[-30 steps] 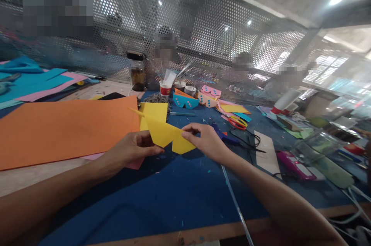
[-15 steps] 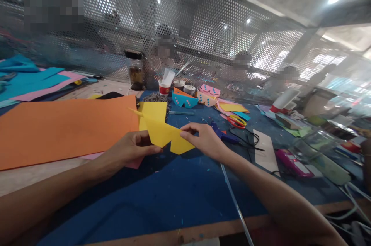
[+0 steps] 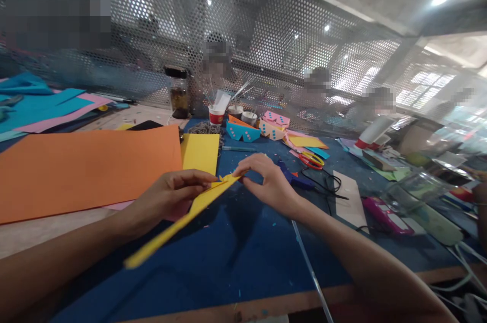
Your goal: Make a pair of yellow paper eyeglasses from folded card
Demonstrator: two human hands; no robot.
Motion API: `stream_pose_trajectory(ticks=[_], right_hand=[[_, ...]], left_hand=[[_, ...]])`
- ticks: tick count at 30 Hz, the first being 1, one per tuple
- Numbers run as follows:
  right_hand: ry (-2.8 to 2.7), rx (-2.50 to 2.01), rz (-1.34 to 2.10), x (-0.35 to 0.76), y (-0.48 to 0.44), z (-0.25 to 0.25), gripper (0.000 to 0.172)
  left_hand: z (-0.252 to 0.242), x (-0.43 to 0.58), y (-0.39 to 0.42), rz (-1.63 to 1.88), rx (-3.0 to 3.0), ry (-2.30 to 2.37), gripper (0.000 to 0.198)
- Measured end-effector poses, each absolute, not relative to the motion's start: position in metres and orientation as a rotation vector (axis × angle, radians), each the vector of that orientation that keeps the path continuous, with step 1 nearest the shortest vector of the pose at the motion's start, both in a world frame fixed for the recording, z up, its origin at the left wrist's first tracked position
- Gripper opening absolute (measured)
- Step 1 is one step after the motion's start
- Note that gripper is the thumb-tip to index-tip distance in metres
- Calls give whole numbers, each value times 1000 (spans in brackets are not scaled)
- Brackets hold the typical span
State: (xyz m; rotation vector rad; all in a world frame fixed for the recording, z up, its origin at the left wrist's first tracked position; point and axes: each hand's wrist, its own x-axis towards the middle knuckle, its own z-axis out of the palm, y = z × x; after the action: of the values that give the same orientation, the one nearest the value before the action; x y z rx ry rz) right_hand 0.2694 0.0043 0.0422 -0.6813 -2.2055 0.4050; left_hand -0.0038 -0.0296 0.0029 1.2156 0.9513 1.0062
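Note:
A cut piece of yellow craft foam or card (image 3: 178, 226) is held above the blue tabletop, seen almost edge-on, with a long strip slanting down to the left. My left hand (image 3: 178, 191) pinches it from the left side. The fingers of my right hand (image 3: 266, 181) are closed on its upper right end. Behind my left hand lie a large orange sheet (image 3: 87, 171) and a yellow sheet (image 3: 201, 153). The exact fold of the piece between my fingers is hard to make out.
Finished-looking paper glasses shapes, one blue (image 3: 242, 131) and one pink (image 3: 274, 122), stand at the back beside paper cups (image 3: 216, 116). To the right are scissors (image 3: 312, 159), a blue glue gun (image 3: 294, 176) and a pink device (image 3: 386, 216). A lidded jar (image 3: 178, 92) stands near the perforated screen (image 3: 258, 29).
The yellow piece has turned from showing its broad notched face to nearly edge-on, its strip now pointing down-left. Both hands stay close to where they were and keep hold.

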Motion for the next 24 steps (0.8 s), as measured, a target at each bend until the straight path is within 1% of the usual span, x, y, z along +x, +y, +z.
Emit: stream_pose_trajectory(ticks=[3,5,13,16,21,24], right_hand=[[-2281,-621,253,272,6,38,29],[-2326,-575,193,273,7,35,28],[-2487,-475,6,275,12,25,23],[-2574,-466,-137,278,15,20,19],[-2755,-536,-399,280,14,19,20],[-2839,-625,-329,279,12,20,21]], left_hand=[[6,-2,-32,1023,1131,962,35],[7,-1,-33,1013,1146,950,38],[2,0,-28,961,1410,1065,47],[-5,-2,-30,883,1491,1109,47],[-5,0,-41,837,1627,1144,35],[0,2,-46,886,1879,1198,26]])
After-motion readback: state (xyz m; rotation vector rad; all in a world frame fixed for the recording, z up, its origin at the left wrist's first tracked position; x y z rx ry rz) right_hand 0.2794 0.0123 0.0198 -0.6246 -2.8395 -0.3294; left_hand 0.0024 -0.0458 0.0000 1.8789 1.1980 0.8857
